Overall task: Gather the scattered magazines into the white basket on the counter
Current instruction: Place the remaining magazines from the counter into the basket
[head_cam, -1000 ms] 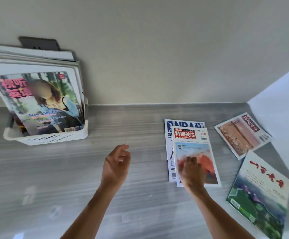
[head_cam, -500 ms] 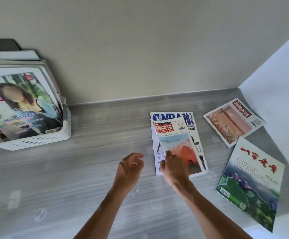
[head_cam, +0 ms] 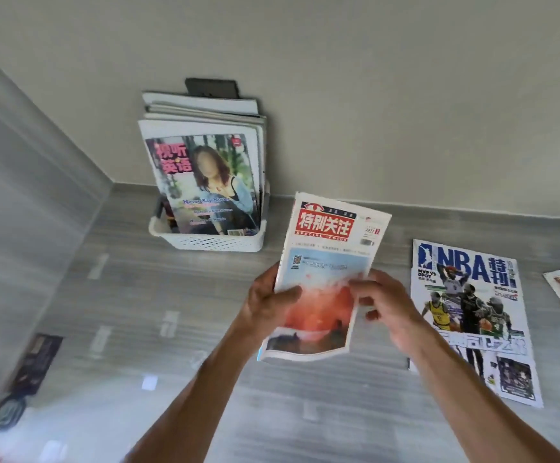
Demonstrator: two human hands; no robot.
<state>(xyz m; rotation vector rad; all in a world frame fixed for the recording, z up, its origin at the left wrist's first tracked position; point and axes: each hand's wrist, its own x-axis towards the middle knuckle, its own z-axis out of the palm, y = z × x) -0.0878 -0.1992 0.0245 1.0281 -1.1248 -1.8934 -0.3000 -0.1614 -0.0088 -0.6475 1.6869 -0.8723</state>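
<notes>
Red-masthead mag (head_cam: 325, 269) pinched by L hand (head_cam: 265, 304) & R hand (head_cam: 385, 304); bottom corner curls; white basket (head_cam: 211, 240) partly hidden by mags.

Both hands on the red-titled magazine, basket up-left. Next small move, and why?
Probably carry the red-titled magazine up and left toward the white perforated plastic basket. The left hand and right hand hold it lifted off the grey wood-grain counter, but it hangs right of the basket, where upright magazines already stand. The NBA magazine lies flat for later.
</notes>
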